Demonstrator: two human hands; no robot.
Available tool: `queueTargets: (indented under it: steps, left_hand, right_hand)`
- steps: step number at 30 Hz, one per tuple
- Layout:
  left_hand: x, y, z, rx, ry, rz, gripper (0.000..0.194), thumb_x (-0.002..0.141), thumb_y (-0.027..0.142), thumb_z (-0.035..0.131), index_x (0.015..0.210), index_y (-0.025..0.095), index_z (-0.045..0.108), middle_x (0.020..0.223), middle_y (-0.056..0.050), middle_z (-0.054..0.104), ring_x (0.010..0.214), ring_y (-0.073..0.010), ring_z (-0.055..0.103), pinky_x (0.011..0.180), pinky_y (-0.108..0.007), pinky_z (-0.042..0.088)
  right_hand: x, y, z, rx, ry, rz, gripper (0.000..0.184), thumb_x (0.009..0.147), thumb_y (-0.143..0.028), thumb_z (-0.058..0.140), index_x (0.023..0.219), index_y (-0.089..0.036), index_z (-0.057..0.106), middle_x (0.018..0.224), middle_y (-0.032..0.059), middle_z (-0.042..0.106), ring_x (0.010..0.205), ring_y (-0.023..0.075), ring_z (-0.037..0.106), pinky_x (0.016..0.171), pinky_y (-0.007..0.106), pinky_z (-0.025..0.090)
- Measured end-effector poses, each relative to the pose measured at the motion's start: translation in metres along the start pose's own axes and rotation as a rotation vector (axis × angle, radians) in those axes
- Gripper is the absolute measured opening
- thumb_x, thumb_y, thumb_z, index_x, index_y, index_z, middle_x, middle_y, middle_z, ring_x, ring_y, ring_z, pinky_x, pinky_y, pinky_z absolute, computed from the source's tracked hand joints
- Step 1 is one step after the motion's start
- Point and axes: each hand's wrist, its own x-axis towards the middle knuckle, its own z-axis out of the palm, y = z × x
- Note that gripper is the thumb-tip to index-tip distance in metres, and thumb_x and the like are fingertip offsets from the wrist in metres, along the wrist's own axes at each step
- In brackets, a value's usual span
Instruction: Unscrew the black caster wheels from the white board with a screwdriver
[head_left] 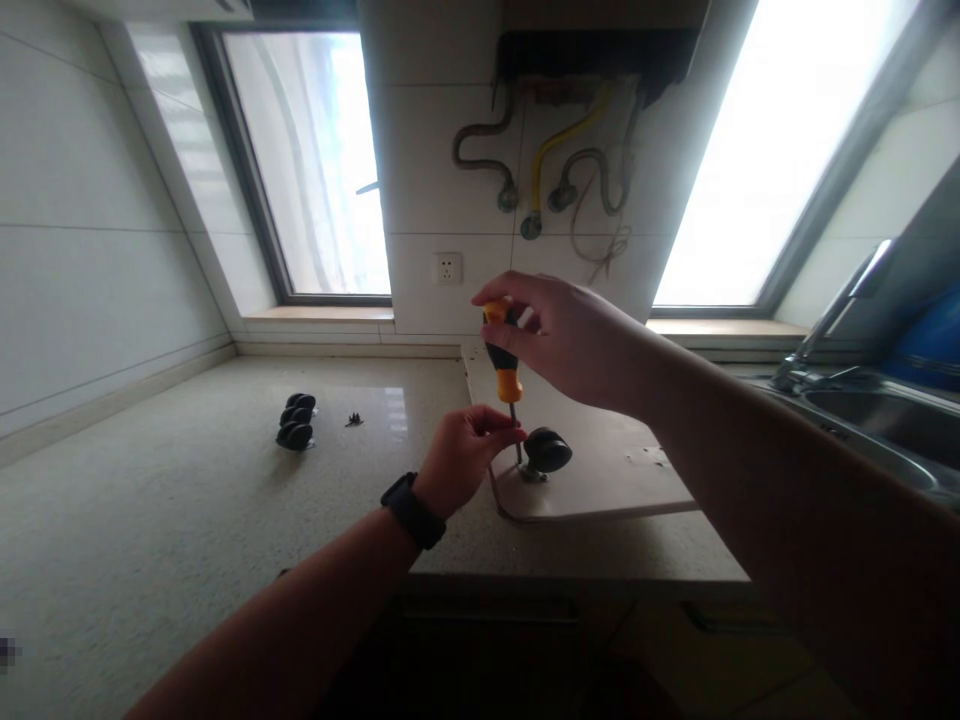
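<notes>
- Along the near edge, the pale speckled countertop (165, 540) ends above cabinet fronts with a bar handle (487, 608).
- The left hand (461, 455), with a black watch (412, 510) at its wrist, has thumb and forefinger pinched around the screwdriver's shaft.
- Just beyond those fingertips, a dark caster (550, 452) stands on its metal plate near the left front corner of a pale board (600, 495), which lies on the countertop.
- The screwdriver (509, 386), yellow and black, stands almost upright, tip down at the plate's left side.
- The right hand (551, 320) curls around the top of its handle, fingers partly bent.
- Well to the left, more dark casters (296, 433) sit in a row, with a small heap of dark screws (354, 420) beside them.
- Off right, a faucet (832, 310) rises beside a metal sink (862, 412).
- On the far wall, an outlet (448, 268) and a yellow hose (555, 135) show between two bright windows (300, 160).
</notes>
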Motion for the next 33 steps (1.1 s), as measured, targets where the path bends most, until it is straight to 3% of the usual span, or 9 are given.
queueTargets:
  steps: [6,12,16,19,23,26,33]
  left_hand:
    - [-0.001,0.0,-0.001,0.042,-0.005,-0.021,0.024,0.078,0.033,0.083,0.091,0.014,0.076,0.096,-0.01,0.078,0.088,-0.0211,0.07,0.087,-0.038,0.052]
    - [-0.004,0.003,0.004,0.035,-0.119,0.008,0.033,0.093,0.029,0.067,0.123,0.016,0.071,0.115,-0.011,0.077,0.109,-0.0228,0.07,0.103,-0.042,0.049]
    - [-0.003,0.003,0.006,0.042,-0.093,0.024,0.02,0.09,0.025,0.07,0.106,0.016,0.078,0.106,-0.01,0.079,0.101,-0.0232,0.073,0.1,-0.042,0.051]
    - [-0.002,0.002,0.006,0.037,-0.057,0.007,0.014,0.086,0.024,0.074,0.096,0.016,0.079,0.099,-0.01,0.08,0.095,-0.0232,0.073,0.096,-0.041,0.053]
    - [-0.003,0.005,0.005,0.009,-0.043,-0.038,0.014,0.082,0.026,0.078,0.09,0.015,0.079,0.093,-0.01,0.08,0.088,-0.0222,0.073,0.089,-0.039,0.053]
    - [-0.003,0.008,0.004,0.02,-0.026,-0.058,0.016,0.079,0.029,0.081,0.083,0.014,0.077,0.087,-0.009,0.079,0.082,-0.0206,0.071,0.082,-0.036,0.052]
    - [-0.001,0.005,0.002,0.057,0.002,-0.042,0.031,0.073,0.041,0.086,0.076,0.015,0.071,0.074,-0.003,0.072,0.068,-0.0155,0.062,0.068,-0.031,0.047]
  right_hand:
    - [0.001,-0.004,-0.004,-0.062,0.016,0.01,0.033,0.087,-0.03,0.067,0.118,-0.019,0.071,0.101,0.0067,0.075,0.083,0.0182,0.066,0.078,0.035,0.052]
    - [0.007,0.014,-0.009,0.04,-0.016,0.09,0.043,0.086,-0.027,0.065,0.128,-0.017,0.067,0.109,0.0121,0.074,0.09,0.0226,0.068,0.08,0.039,0.056]
    - [0.006,0.016,-0.009,0.136,-0.082,0.102,0.04,0.088,-0.031,0.061,0.126,-0.021,0.066,0.109,0.0105,0.072,0.091,0.0225,0.068,0.078,0.039,0.057]
    - [0.003,0.014,-0.006,0.111,-0.042,0.048,0.038,0.085,-0.043,0.066,0.117,-0.022,0.067,0.105,0.0087,0.071,0.089,0.0221,0.066,0.074,0.038,0.055]
    - [0.001,0.009,-0.003,0.073,0.017,-0.018,0.027,0.084,-0.031,0.065,0.11,-0.025,0.065,0.102,0.0039,0.069,0.083,0.018,0.063,0.071,0.034,0.051]
    - [0.001,0.005,-0.003,0.077,0.005,-0.005,0.038,0.08,-0.023,0.062,0.118,-0.024,0.06,0.099,0.0043,0.068,0.08,0.0175,0.062,0.07,0.034,0.05]
    - [0.004,-0.001,-0.003,0.004,-0.032,-0.052,0.029,0.08,-0.04,0.071,0.105,-0.024,0.069,0.093,0.0038,0.07,0.084,0.0198,0.064,0.076,0.036,0.05]
